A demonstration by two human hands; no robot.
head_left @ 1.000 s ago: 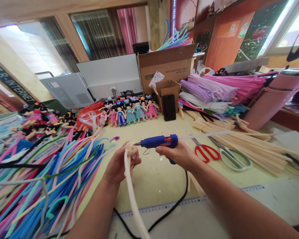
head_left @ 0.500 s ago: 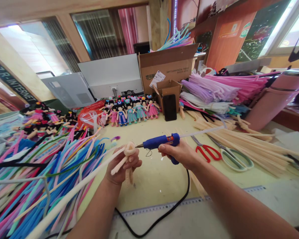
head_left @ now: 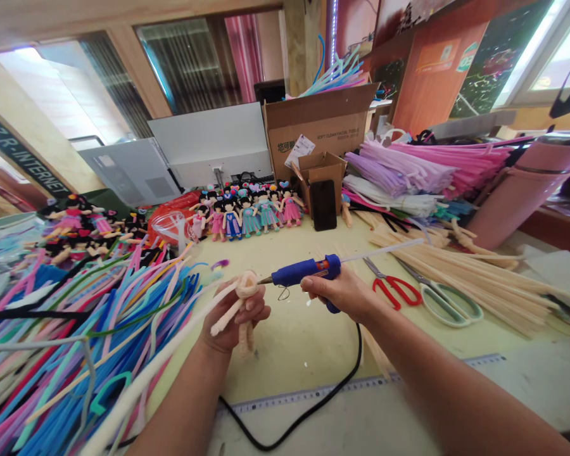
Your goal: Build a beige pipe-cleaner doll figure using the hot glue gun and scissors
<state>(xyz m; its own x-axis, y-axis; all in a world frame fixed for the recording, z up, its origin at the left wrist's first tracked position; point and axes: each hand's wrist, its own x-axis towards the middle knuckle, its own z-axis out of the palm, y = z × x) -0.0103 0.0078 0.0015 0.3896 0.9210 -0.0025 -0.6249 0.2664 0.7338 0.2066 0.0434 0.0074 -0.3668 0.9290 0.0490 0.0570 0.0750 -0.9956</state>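
Observation:
My left hand point(head_left: 232, 323) is closed around a small cream pipe-cleaner figure point(head_left: 244, 292) with a rounded head on top; a long cream pipe cleaner point(head_left: 152, 373) trails from it down to the lower left. My right hand point(head_left: 342, 292) grips a blue hot glue gun point(head_left: 306, 273) with a white glue stick jutting from its back. The gun's metal nozzle points left and touches, or nearly touches, the figure's head. Its black cord point(head_left: 313, 405) runs down over the yellow table point(head_left: 304, 342).
A heap of coloured pipe cleaners point(head_left: 76, 316) fills the left. Red scissors point(head_left: 392, 288) and pale green scissors point(head_left: 444, 301) lie right of the gun, beside cream stems point(head_left: 494, 285). Finished dolls point(head_left: 247, 212), a black phone point(head_left: 323, 204) and cardboard boxes point(head_left: 318, 126) stand behind. A ruler point(head_left: 332, 389) lies near the front edge.
My left hand turned the figure, and the long cream stem swung from hanging straight down to trailing out to the lower left. The glue gun stayed at the figure's head.

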